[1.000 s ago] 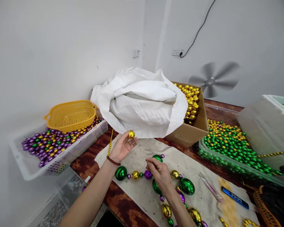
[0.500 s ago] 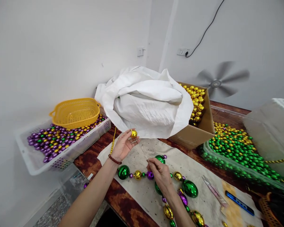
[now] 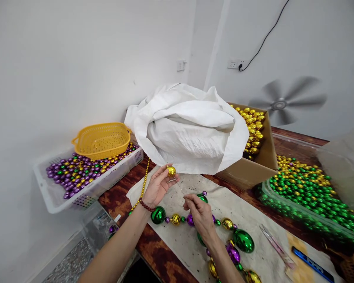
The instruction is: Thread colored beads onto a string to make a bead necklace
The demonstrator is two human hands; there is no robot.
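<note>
My left hand (image 3: 158,184) pinches a shiny gold ball (image 3: 171,170) between thumb and fingers, just in front of the white sack. A thin needle-like rod (image 3: 179,186) runs from that ball down to my right hand (image 3: 199,212), whose fingers close on its lower end. Under and around my right hand lies a garland of large green, gold and purple balls with small beads between them; a green ball (image 3: 243,240) is to its right and another green ball (image 3: 158,215) to its left. Part of the garland is hidden by my right hand and forearm.
A white sack (image 3: 191,137) stands behind, beside a cardboard box (image 3: 247,173) of gold balls. At left, a yellow basket (image 3: 103,141) rests on a white crate (image 3: 44,196) of beads. A clear bin (image 3: 297,212) of beads, pink-handled snips (image 3: 275,245) and a blue cutter (image 3: 311,263) are at right.
The view has shifted slightly, so everything sits a little further right. Both hands keep the same hold on the gold ball and the rod.
</note>
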